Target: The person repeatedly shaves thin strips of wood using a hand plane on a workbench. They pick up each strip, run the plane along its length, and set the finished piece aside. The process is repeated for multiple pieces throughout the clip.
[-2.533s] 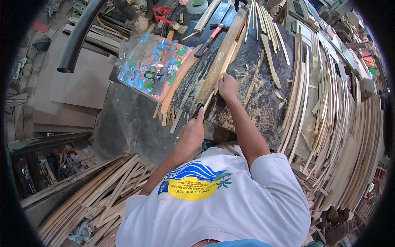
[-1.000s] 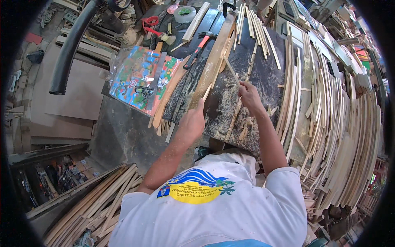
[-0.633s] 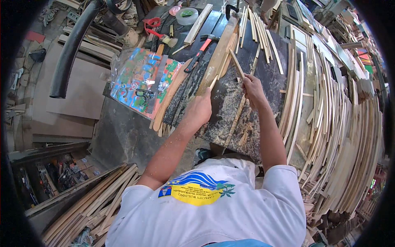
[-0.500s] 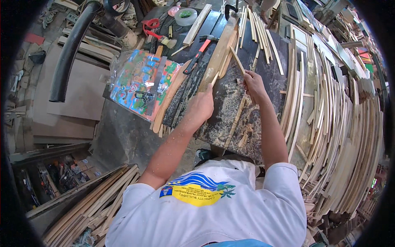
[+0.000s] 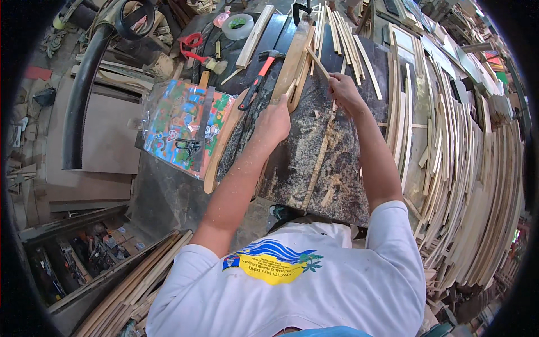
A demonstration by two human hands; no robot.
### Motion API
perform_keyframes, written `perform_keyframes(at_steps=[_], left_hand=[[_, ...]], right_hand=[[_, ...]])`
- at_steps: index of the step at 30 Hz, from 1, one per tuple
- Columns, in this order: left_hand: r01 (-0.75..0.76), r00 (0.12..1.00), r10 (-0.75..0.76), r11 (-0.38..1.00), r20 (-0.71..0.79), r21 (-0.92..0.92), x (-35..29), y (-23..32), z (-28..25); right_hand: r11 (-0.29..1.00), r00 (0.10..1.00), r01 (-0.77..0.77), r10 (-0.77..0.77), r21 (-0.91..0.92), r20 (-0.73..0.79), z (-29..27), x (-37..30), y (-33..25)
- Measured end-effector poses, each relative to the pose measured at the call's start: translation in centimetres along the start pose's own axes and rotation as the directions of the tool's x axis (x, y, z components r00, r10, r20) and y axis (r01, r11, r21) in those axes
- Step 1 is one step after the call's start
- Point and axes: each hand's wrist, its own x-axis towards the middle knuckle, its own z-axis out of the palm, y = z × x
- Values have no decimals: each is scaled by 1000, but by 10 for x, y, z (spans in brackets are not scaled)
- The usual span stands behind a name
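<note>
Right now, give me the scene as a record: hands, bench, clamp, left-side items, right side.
Left hand: pinching a pale strip at the plank
Right hand: gripping a thin wooden stick
Bench: dark, sawdust-strewn
Clamp: black, at plank's far end
Left of plank: hammer, brush, colourful packet
Right side: stacked wooden strips

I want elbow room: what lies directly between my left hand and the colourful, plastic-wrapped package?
In the head view, a long, curved brown wooden board lies beside the package; then dark, sawdust-speckled tabletop shows before the left hand.
</note>
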Motion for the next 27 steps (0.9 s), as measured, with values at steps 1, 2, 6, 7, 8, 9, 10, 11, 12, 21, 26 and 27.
perform_keyframes(at_steps=[1,2,6,7,8,9,10,11,12,21,26,27], left_hand=[[0,1000,0,1000,0,8,4,1,-2],[-1,1000,1,1000,0,16,8,2,-3],[13,999,-13,1000,52,-4,27,11,-13],[15,999,-15,1000,43,13,35,13,-13],[15,999,-16,999,34,30,43,15,-13],[13,1000,-15,999,27,48,49,17,-12],[24,1000,-26,998,17,66,55,28,-19],[18,1000,-19,998,12,68,68,22,-15],[-37,999,35,996,25,78,82,30,-16],[-211,914,244,968,-325,132,129,44,-20],[-324,919,274,935,-283,-146,56,58,-16],[-340,920,283,921,-272,-192,40,59,-11]], right_hand=[[1000,1000,-3,3,-8,16,-2,3,-2],[1000,1000,-20,19,-6,-10,-2,6,-5],[1000,1000,-12,12,2,-24,-9,25,-3],[1000,1000,-7,7,-8,-27,-10,30,-4],[1000,1000,-4,3,-18,-31,-11,36,-4],[1000,999,-1,0,-28,-37,-13,43,-5],[997,1000,-18,19,-73,5,-20,56,-1],[998,999,9,-12,-63,-38,-13,60,-2],[995,993,54,-62,-89,-96,-21,81,16],[953,894,177,-260,-246,-366,-8,22,32],[902,903,-26,-164,-432,-398,-22,-99,62],[894,901,-35,-165,-447,-401,-27,-120,68]])
